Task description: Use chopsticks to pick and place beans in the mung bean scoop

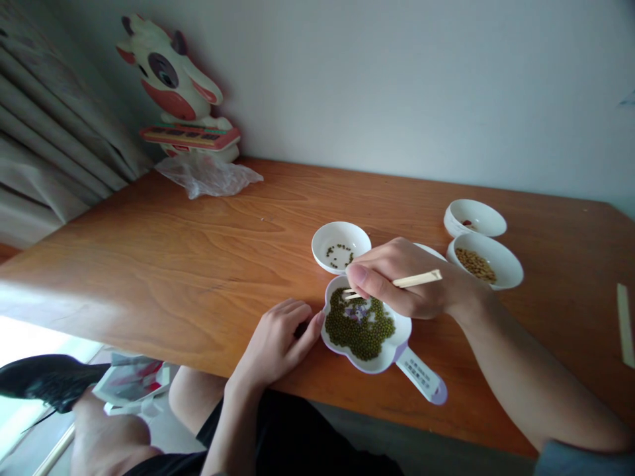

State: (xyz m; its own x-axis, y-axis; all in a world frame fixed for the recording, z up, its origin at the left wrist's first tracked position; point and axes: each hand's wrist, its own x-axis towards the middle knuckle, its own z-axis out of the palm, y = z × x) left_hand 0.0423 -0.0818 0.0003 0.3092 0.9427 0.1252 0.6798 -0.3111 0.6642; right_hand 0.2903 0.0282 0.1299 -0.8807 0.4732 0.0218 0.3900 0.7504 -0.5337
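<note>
My right hand (397,271) is closed around a pair of wooden chopsticks (417,279), whose tips reach down into the dish below. That dish is a white, flower-shaped plate (391,356) with a purple rim and a printed handle. Green mung beans (362,338) cover much of its floor, around a small printed picture. Beside it on the left, my left hand (280,337) rests on the table with fingers loosely bent and thumb tip at the rim. Just behind the dish stands a white bowl (342,231) with some mung beans at its bottom.
To the right stand a white bowl (510,271) of tan beans and another bowl (489,225) with a few reddish bits. My right hand partly hides another white rim (429,250). A cow-shaped toy keyboard (191,135) and a plastic bag (213,177) sit back left.
</note>
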